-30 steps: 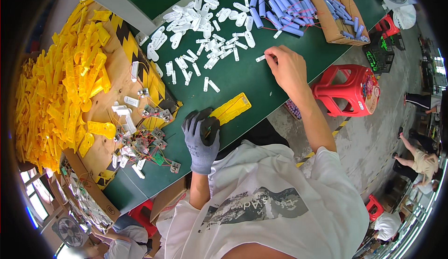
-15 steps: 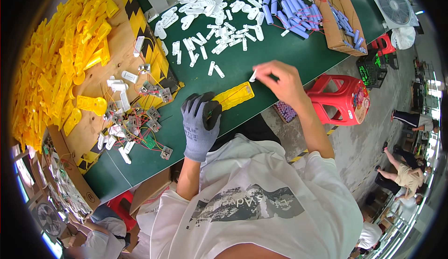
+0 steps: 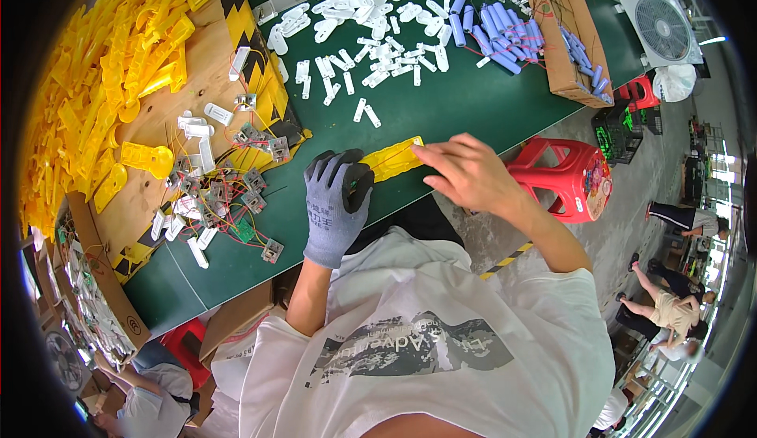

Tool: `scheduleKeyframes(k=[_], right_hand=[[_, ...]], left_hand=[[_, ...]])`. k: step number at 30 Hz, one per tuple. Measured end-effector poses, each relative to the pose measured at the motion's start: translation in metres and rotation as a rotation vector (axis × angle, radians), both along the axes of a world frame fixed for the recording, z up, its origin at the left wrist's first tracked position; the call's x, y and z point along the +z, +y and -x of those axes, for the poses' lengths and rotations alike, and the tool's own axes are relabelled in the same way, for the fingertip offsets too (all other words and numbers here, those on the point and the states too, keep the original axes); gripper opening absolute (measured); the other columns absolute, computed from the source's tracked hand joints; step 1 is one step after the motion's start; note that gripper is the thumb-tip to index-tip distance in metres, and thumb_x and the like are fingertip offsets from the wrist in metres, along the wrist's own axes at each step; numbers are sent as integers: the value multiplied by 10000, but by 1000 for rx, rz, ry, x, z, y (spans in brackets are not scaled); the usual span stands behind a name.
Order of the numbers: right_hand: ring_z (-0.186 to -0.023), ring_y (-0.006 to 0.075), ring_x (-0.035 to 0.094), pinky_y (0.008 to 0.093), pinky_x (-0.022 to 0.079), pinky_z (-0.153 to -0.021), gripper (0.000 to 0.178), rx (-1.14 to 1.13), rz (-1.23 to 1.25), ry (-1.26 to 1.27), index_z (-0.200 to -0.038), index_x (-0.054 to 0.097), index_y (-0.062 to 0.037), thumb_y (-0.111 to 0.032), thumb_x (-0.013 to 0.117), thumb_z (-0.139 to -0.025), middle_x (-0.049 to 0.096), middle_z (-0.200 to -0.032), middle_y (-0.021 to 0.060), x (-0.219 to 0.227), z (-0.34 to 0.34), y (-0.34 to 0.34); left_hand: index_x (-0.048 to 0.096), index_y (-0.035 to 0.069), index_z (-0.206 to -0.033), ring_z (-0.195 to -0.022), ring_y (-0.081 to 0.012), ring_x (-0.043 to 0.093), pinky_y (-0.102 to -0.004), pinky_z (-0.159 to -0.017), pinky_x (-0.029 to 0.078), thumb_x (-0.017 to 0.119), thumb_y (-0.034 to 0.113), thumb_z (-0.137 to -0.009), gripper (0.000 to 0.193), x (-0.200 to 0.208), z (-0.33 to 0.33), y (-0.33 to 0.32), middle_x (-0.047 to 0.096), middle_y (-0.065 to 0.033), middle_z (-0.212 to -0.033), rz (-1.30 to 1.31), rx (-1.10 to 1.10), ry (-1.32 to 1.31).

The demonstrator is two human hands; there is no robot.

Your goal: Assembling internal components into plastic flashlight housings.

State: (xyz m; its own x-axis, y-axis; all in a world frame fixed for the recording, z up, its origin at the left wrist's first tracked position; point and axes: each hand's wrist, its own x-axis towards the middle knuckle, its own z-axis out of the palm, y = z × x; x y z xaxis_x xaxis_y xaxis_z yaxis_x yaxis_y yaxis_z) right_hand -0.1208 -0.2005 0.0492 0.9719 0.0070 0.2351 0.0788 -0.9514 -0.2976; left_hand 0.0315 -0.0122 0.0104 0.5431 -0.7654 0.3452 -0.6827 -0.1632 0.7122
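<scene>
My left hand, in a grey glove with black fingertips, grips the left end of a long yellow plastic casing just over the green table. My bare right hand reaches to the casing's right end. Its index fingertip presses there, with the thumb spread apart below. A sliver of white shows beside that fingertip, most of it hidden. Two small white plastic strips lie on the table beyond the casing.
Piles of white plastic parts and blue cylindrical cells cover the far table, beside a cardboard box. Yellow casings heap on the left board, near wired metal modules. A red stool stands at right.
My right hand has brought the small white piece to the casing's right end, and its pinch has opened into outstretched fingers. My left hand keeps its grip.
</scene>
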Motion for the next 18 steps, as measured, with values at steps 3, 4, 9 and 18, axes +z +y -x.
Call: scheduleKeyframes(k=[3,4,9,18], right_hand=[[-855,235,640,351,465,-812,527,-33,25,69,-1284,522,-44,-190,704,-810,681,-950,97,5,0,13],[-794,240,656,359,490,-753,475,-53,-105,109,-1254,567,-58,-203,697,-821,690,-895,101,11,-4,8],[-695,233,680,327,512,-614,223,-571,-186,31,-1017,678,-50,-218,658,-872,704,-795,116,15,-54,-80],[-708,301,674,425,522,-634,157,-867,55,-92,-862,697,-114,-262,675,-814,707,-774,88,-12,-85,-159]], left_hand=[[611,85,-906,-1014,-333,552,-421,-916,394,683,14,-722,210,-1,-1,1,644,-82,-1059,7,-2,11],[611,85,-906,-1014,-333,552,-421,-916,394,683,14,-722,210,-3,-1,1,644,-82,-1059,17,0,9],[606,82,-910,-1026,-343,544,-433,-923,389,682,25,-717,215,3,0,0,634,-85,-1081,11,-4,-5],[607,84,-912,-1038,-338,536,-433,-939,382,682,33,-717,215,-4,1,1,628,-88,-1094,5,-4,24]])
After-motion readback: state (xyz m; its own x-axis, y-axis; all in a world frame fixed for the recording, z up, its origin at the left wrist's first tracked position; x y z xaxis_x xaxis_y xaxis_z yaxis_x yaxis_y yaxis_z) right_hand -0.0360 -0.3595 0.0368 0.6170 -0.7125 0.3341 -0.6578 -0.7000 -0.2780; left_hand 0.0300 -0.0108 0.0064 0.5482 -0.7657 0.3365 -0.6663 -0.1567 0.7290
